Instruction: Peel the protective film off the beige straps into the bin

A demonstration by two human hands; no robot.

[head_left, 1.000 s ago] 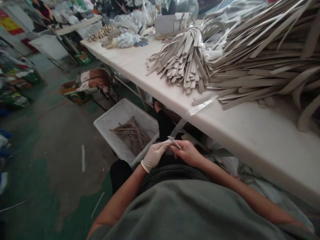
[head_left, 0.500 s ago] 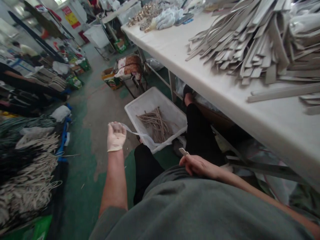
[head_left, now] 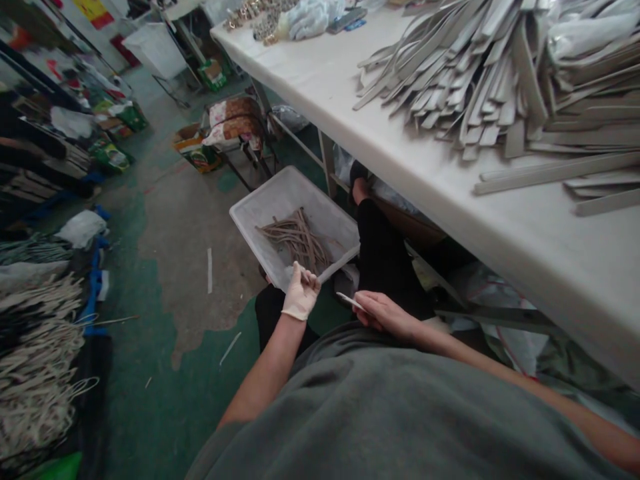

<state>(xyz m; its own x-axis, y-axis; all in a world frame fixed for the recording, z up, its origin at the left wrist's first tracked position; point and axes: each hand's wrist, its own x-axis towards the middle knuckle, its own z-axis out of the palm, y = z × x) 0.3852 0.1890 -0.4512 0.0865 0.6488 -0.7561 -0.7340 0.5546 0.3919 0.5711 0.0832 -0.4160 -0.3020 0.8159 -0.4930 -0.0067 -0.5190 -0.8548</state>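
My left hand (head_left: 301,293), in a pale thin glove, is in front of the near rim of a white plastic bin (head_left: 245,223). Its fingers are curled in; whatever they may hold is hidden. To its right, my right hand (head_left: 385,315) is bare and closed on a flat, light strap (head_left: 346,299), with one end poking out past the fingertips toward the left hand. Thin brownish strips (head_left: 297,240) lie tangled inside the bin. A whitish strip (head_left: 209,270) is on the floor to the left.
A white table (head_left: 420,160) runs along the right, carrying a heap of grey-beige straps (head_left: 480,87). Metal fittings (head_left: 275,23) lie at its far end. A cushioned stool (head_left: 235,123) stands beyond the bin. Bundled cords (head_left: 40,360) are piled at left.
My left hand has come in to the right, beside the bin, and its fingers have curled. The whitish strip it trailed is no longer seen hanging from it; one now shows on the floor.
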